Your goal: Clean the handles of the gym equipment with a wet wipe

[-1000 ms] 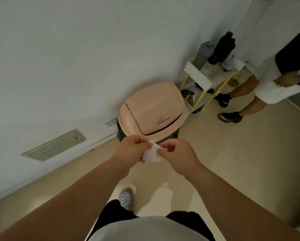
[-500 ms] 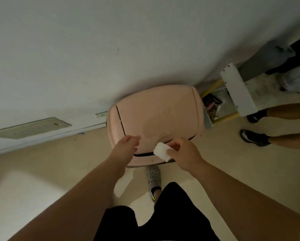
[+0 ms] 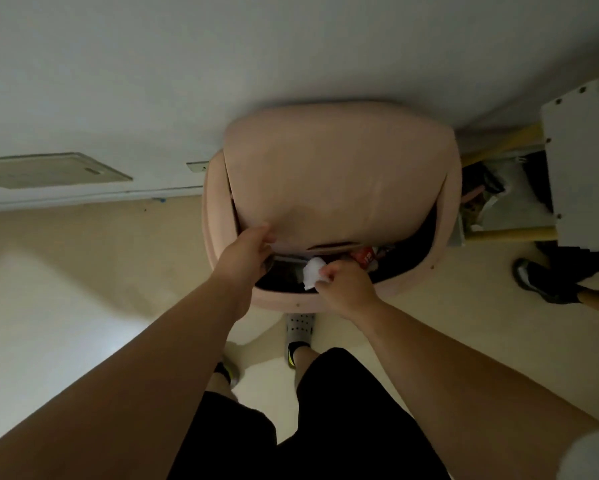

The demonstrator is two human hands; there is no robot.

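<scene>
A pink lidded trash bin (image 3: 443, 237) stands against the white wall straight ahead. My left hand (image 3: 246, 251) grips the front edge of its lid (image 3: 332, 174) and holds it raised, so the dark inside with some rubbish shows. My right hand (image 3: 343, 282) pinches a crumpled white wet wipe (image 3: 312, 272) just over the bin's opening. No gym equipment is in view.
A low shelf with yellow legs and a white board (image 3: 575, 174) stands right of the bin. Another person's black shoe (image 3: 540, 278) is on the floor at the right. My own feet (image 3: 300, 336) stand just before the bin on the beige floor.
I have stepped closer to the bin. My left hand let go of the wipe, took the lid's edge and lifted it. My right hand carried the wipe over the opening.
</scene>
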